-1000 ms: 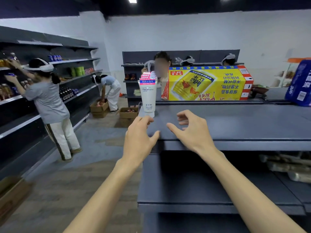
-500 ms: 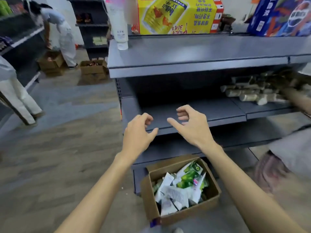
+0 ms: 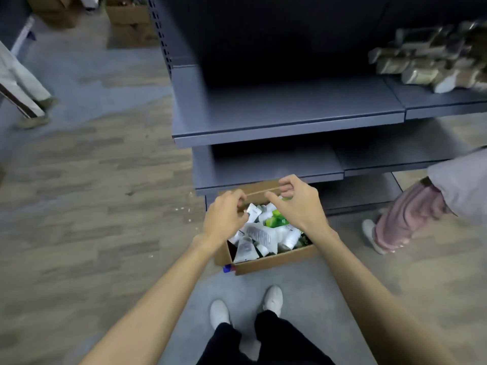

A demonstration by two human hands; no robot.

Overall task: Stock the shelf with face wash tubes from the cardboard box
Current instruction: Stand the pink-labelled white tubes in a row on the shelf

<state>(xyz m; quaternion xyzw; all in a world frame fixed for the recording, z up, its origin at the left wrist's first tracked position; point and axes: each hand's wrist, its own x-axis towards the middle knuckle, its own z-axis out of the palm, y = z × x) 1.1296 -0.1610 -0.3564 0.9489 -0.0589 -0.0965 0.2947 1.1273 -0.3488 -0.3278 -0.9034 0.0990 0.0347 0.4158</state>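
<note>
An open cardboard box (image 3: 274, 262) stands on the floor at the foot of the grey shelf unit (image 3: 287, 122). It holds several white and green face wash tubes (image 3: 263, 233) lying jumbled. My left hand (image 3: 224, 219) hovers over the box's left side with its fingers loosely curled and nothing in it. Over the box's far right part is my right hand (image 3: 297, 204), fingers also loosely curled, holding nothing. Both hands hide part of the tubes.
A person in pink trousers (image 3: 405, 217) stands close on the right by the shelf. Another person's legs (image 3: 23, 93) are at the far left. Packaged goods (image 3: 427, 59) lie on the right shelf. More cardboard boxes (image 3: 129, 19) sit on the floor behind. My white shoes (image 3: 272, 299) are below the box.
My view has swung down from the top shelf and its standing tube to the floor. Both empty hands have dropped from shelf height to just above the box of tubes.
</note>
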